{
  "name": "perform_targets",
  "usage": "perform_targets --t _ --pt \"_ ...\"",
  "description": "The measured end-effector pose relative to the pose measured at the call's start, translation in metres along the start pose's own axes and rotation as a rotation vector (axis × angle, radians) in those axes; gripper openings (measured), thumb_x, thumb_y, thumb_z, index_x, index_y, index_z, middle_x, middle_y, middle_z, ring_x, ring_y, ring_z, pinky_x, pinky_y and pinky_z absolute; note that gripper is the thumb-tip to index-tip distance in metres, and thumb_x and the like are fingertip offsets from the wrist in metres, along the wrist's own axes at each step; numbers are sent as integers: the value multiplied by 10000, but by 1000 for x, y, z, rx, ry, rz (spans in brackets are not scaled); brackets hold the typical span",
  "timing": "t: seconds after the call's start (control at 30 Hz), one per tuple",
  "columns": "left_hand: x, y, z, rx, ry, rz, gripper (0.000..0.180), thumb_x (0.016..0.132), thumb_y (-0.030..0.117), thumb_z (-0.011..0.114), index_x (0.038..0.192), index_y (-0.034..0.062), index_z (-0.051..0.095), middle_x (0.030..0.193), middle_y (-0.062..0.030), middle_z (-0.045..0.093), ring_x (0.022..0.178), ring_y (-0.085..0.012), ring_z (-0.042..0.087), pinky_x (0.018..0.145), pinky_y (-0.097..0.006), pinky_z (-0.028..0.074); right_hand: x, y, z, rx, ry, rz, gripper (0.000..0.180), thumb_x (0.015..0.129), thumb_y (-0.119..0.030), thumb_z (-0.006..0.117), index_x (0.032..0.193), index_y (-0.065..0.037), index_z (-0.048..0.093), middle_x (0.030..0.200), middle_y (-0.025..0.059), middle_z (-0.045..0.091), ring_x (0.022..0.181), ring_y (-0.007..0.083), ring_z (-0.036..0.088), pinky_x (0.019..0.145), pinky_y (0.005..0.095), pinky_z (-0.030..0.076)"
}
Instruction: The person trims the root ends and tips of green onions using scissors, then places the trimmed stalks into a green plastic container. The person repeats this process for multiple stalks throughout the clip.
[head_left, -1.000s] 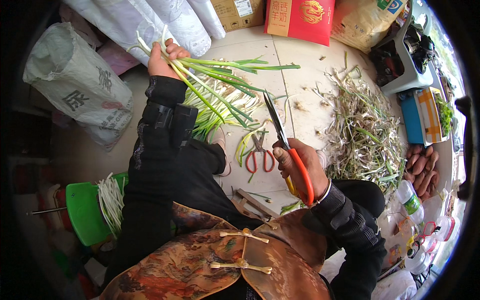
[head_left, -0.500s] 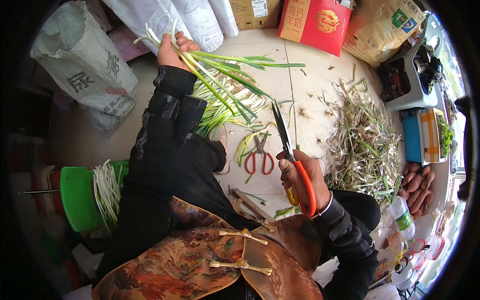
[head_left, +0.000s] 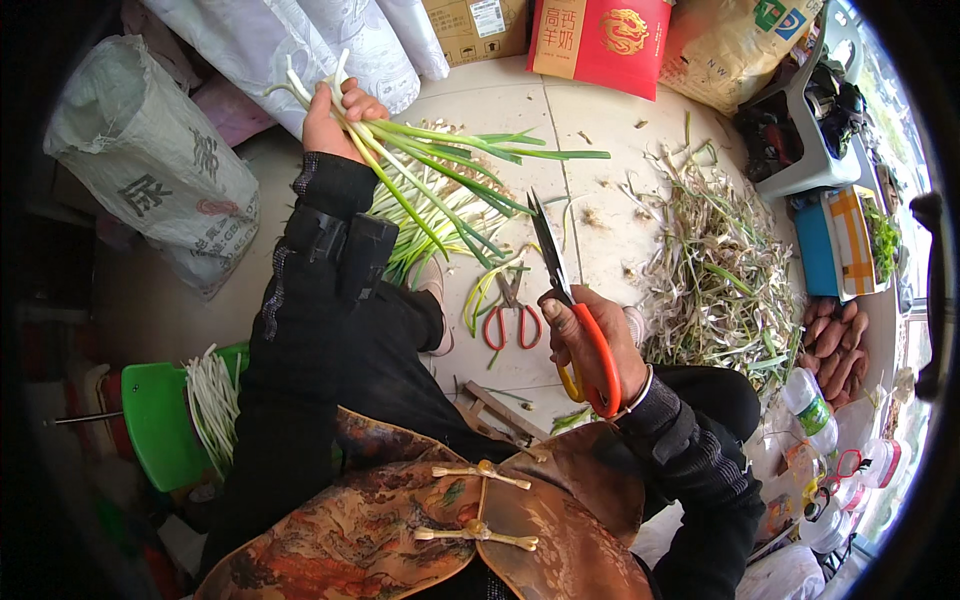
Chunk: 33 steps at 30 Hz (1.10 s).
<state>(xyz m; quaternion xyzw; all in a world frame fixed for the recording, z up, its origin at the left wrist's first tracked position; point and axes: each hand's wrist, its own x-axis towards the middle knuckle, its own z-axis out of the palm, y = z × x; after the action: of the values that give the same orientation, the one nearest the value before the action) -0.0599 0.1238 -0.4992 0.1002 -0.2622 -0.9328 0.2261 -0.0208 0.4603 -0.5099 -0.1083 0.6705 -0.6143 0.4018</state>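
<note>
My left hand, out at the upper left, is closed around a bunch of green garlic by its white stalks. The long green leaves trail off to the right. In my right hand is a pair of scissors with red and yellow handles, its dark blades pointing up and nearly together. The blade tip lies beside the lowest leaf tips; whether they touch I cannot tell. Beneath the bunch, a heap of more green garlic lies on the floor. A second pair of red-handled scissors rests between my feet.
Dry leaf trimmings form a pile on the right. At the left are a white woven sack and a green stool with pale stalks. Behind stand a red box and a grey stool. Sweet potatoes lie far right.
The whole view has shifted a little. The scissor tip has come slightly closer to the hanging leaf tips. Both hands keep their hold.
</note>
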Motion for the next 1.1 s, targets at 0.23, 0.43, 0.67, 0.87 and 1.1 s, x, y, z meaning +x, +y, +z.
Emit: perform_targets --t 0.23,0.43,0.67,0.87,1.1 --pt "2 5 -5 -57 32 5 318 954 363 376 889 62 453 648 21 365 527 -96 382 584 -277 385 -6 -5 -2 45 44 -60 323 889 -327 592 908 -7 559 583 0 512 462 77 484 450 207 407" --pt "6 17 -15 -65 134 76 353 960 382 334 865 60 442 618 11 391 521 -114 396 574 -294 405 -3 -7 -14 63 184 -109 292 909 -282 562 964 4 538 597 19 528 530 94 508 491 203 398" --pt "9 22 -21 -78 136 75 385 967 401 296 837 62 423 606 9 378 512 -125 394 575 -306 411 -4 -7 -24 9 223 -140 372 915 -330 542 982 35 517 592 21 505 527 96 495 483 208 395" --pt "7 17 -6 -88 133 25 380 947 420 370 772 93 450 612 4 451 508 -128 427 557 -294 413 -3 -2 -23 4 259 -146 215 889 -216 572 895 -2 552 606 8 516 517 72 491 468 204 398" --pt "-8 -12 18 594 9 404 389 944 414 421 919 29 471 559 -69 485 488 -172 499 481 -301 436 -4 0 -19 20 228 -169 317 879 -314 603 910 -4 545 596 -1 498 497 85 492 457 211 399"
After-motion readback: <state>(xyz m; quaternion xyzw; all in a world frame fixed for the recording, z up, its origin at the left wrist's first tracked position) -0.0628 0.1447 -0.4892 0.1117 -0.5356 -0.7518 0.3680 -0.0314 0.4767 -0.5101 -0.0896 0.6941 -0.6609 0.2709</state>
